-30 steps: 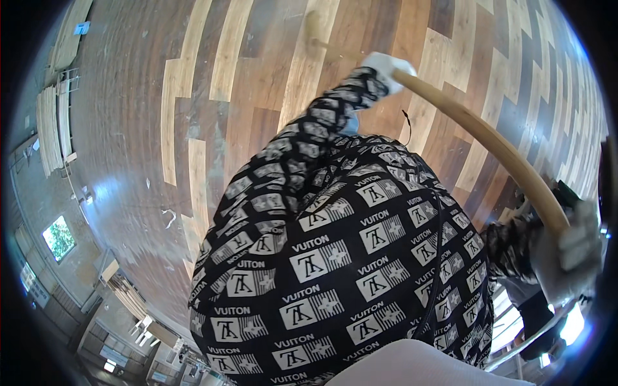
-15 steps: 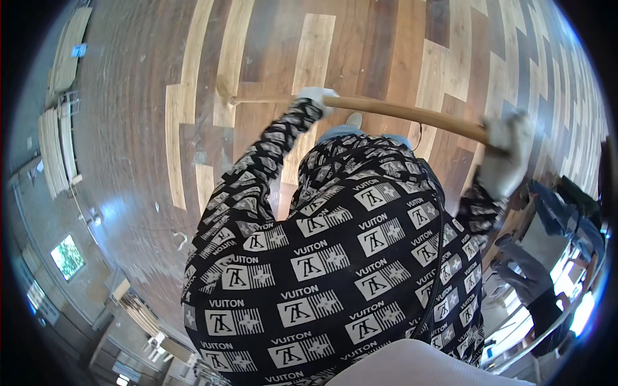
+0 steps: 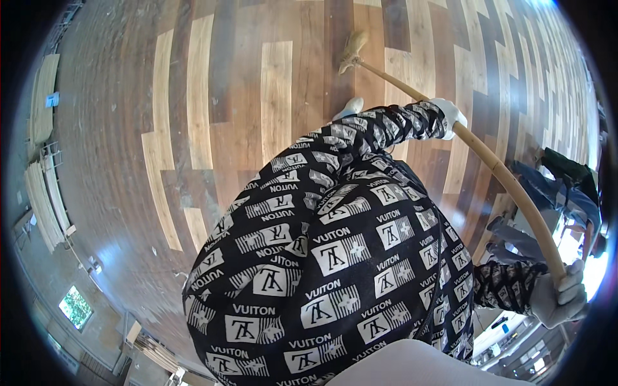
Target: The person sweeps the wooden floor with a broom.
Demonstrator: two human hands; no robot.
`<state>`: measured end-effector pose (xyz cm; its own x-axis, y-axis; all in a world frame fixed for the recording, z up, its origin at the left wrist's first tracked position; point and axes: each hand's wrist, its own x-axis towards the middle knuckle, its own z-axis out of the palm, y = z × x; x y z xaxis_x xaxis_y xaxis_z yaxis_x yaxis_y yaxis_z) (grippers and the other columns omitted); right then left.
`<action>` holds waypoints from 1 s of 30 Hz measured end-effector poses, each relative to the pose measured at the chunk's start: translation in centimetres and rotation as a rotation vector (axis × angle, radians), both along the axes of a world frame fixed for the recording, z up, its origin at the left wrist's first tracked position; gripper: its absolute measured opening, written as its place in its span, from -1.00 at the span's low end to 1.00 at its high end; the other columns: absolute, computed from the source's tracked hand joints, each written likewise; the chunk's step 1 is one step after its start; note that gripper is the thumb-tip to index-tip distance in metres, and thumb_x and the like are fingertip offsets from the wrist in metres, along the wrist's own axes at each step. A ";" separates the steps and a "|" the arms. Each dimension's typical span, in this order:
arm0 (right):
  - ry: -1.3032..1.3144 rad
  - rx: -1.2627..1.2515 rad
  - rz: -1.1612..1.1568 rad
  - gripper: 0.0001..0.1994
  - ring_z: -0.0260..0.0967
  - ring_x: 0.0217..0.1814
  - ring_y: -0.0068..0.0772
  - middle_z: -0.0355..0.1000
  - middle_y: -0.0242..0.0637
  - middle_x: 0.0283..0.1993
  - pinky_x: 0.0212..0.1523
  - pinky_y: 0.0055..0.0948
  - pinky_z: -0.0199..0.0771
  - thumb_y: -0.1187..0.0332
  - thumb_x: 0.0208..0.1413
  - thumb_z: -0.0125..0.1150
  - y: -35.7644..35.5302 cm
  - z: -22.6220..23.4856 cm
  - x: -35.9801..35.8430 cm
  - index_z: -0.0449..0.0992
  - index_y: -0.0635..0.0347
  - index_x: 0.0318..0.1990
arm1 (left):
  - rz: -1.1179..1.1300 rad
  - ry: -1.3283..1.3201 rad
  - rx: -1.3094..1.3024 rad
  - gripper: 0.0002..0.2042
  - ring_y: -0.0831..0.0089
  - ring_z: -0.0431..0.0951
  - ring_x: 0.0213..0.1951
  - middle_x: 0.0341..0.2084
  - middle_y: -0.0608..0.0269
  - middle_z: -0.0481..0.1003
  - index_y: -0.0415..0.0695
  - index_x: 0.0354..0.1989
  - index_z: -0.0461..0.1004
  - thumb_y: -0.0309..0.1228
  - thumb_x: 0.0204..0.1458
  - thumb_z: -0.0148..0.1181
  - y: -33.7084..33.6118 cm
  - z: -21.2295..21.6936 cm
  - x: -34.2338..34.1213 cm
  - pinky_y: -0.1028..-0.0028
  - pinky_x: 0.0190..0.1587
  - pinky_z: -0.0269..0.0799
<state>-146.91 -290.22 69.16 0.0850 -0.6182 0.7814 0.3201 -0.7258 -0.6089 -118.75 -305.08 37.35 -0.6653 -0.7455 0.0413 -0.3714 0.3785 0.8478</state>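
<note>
I hold a broom with a long pale wooden handle [image 3: 496, 164] in both hands, which wear whitish gloves. Its straw-coloured head [image 3: 353, 51] rests on the plank floor [image 3: 277, 71] ahead of me. My left hand [image 3: 450, 118] is closed around the lower half of the handle, that arm reaching across my front. Far to the right, my right hand [image 3: 559, 299] is wrapped around the handle near its upper end. One of my shoes [image 3: 349, 109] shows just beyond my left sleeve.
Other people [image 3: 547, 193] in dark and grey clothes are at the right edge. Stacked boards [image 3: 46, 199] lie along the left side, with a bundle of strips [image 3: 154, 350] at lower left. A small window [image 3: 76, 307] is set in the wall there.
The broom head has swung from the left to the far middle. My left hand has moved right, and my right hand has come back and outward with the handle's end.
</note>
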 end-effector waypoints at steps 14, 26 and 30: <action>0.192 0.088 -0.501 -0.87 0.34 -0.50 -0.44 0.39 -0.34 -0.45 -0.27 -0.34 0.38 0.40 0.13 0.04 -24.8 -11.9 21.8 0.42 0.30 -0.34 | 0.579 -0.375 0.096 -0.78 0.23 0.61 -0.21 -0.31 0.25 0.61 0.12 -0.19 0.60 -0.39 -0.01 0.13 -6.3 -3.4 22.3 0.37 -0.14 0.52; 0.010 1.003 -0.056 -0.58 0.48 -0.11 -0.30 0.35 -0.25 -0.11 0.05 -0.20 0.48 0.20 0.28 0.03 -30.4 -19.2 24.3 0.34 0.32 0.16 | 0.739 -0.633 0.315 -0.78 0.16 0.58 -0.12 -0.22 0.23 0.60 0.16 -0.15 0.58 -0.25 0.06 0.08 -2.7 -10.5 29.7 0.29 -0.09 0.49; 1.113 -0.110 -0.822 -0.36 0.47 -0.16 -0.40 0.53 -0.19 -0.20 0.02 -0.44 0.48 0.69 -0.11 0.18 -33.9 -14.6 9.5 0.20 0.60 0.23 | 0.447 -0.518 0.232 -0.70 0.19 0.59 -0.12 -0.20 0.18 0.59 0.20 -0.01 0.52 -0.27 0.07 0.06 -11.2 -1.4 18.6 0.22 -0.04 0.46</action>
<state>-137.40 -324.11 54.57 0.3344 -0.7340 0.5912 -0.8283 -0.5281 -0.1872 -100.15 -316.30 35.91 -0.1854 -0.9023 -0.3893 -0.8249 -0.0724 0.5606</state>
